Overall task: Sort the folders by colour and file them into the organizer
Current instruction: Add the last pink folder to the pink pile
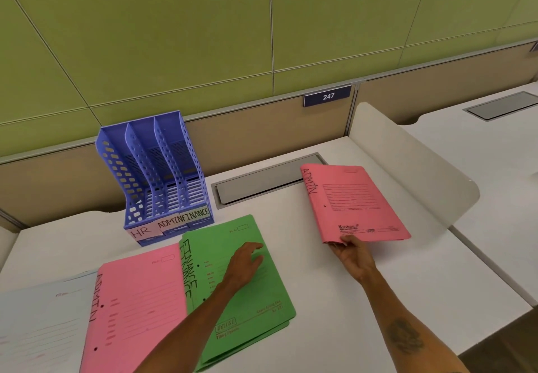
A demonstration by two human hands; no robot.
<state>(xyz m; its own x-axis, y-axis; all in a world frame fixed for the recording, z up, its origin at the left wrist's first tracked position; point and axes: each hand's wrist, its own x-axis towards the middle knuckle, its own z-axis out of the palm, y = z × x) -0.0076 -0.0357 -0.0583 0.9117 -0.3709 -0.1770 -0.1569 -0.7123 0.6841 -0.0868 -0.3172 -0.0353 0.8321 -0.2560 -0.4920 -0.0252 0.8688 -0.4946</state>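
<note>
Nearest to you, at 8 o'clock, a pale blue folder (37,323) and a pink folder (136,308) marked ADMIN lie flat on the desk (334,308). Just beside them is the stack of green folders (262,300) marked FINANCE; your left hand (246,262) rests on it with relaxed fingers, gripping nothing. At 2 o'clock your right hand (350,251) pinches the near edge of a second pink ADMIN folder (355,198), its long axis pointing about 12 o'clock. The organizer (157,174) stands at 10 o'clock from this hand, nearer to your left; its HR, ADMIN and FINANCE slots look empty
</note>
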